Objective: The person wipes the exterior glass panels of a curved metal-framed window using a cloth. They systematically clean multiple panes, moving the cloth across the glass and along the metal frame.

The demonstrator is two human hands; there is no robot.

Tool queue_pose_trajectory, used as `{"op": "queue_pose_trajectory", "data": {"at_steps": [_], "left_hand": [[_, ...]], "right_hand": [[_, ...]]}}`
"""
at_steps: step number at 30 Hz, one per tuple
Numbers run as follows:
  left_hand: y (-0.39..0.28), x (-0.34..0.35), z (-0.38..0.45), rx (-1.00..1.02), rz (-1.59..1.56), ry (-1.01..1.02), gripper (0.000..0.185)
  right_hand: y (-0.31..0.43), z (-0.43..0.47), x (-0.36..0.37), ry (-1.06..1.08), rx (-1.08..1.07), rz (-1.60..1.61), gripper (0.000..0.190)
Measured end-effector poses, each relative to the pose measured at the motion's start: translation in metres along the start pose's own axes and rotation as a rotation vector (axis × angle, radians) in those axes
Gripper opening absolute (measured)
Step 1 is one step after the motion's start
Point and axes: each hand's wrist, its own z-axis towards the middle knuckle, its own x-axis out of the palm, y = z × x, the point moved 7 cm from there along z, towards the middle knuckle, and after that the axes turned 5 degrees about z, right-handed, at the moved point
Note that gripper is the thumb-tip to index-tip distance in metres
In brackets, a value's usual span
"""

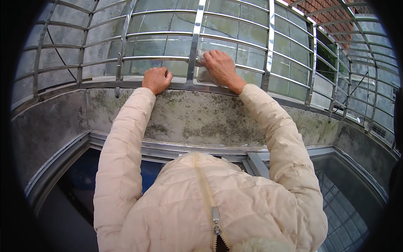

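Note:
A stainless steel window guard (193, 41) of crossed bars curves across the upper part of the view. My right hand (221, 67) grips a grey cloth (201, 56) against a flat upright bar and the end of a horizontal bar. Part of the cloth hangs below my fingers, behind the bars. My left hand (156, 79), fingers curled, rests at the guard's bottom rail (181, 86) to the left of that upright. Its fingertips are hidden, and I cannot tell whether they hold the rail.
Under the rail lies a stained concrete ledge (204, 116). Nearer my body run the metal tracks of a sliding window (195, 145), with a glass pane (343, 189) at the right. Beyond the bars are a tiled surface (217, 28) and a red tiled roof (329, 15).

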Motion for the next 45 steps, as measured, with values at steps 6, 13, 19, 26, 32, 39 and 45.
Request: {"op": "queue_pose_trajectory", "data": {"at_steps": [6, 13, 19, 26, 32, 39, 45], "left_hand": [[0.002, 0.000, 0.000, 0.009, -0.023, -0.005, 0.029], [0.000, 0.000, 0.001, 0.044, -0.010, -0.025, 0.032], [0.001, -0.003, 0.000, 0.003, 0.014, -0.002, 0.031], [0.002, 0.001, 0.000, 0.013, 0.002, -0.020, 0.031], [0.001, 0.001, 0.001, 0.009, 0.017, -0.004, 0.031], [0.003, -0.002, 0.000, -0.007, 0.025, -0.018, 0.031], [0.005, 0.002, 0.000, -0.009, 0.004, -0.012, 0.031]], "right_hand": [[-0.087, -0.073, -0.045, 0.192, 0.245, -0.089, 0.022], [-0.039, -0.032, -0.018, -0.050, 0.161, -0.057, 0.022], [0.001, 0.004, 0.004, -0.028, 0.107, -0.057, 0.024], [-0.098, -0.083, -0.049, 0.076, 0.246, -0.110, 0.024], [-0.047, -0.040, -0.017, -0.150, 0.241, -0.085, 0.023], [0.005, 0.002, -0.003, -0.036, 0.107, -0.030, 0.030], [-0.096, -0.080, -0.047, 0.364, 0.118, -0.039, 0.042]]}}
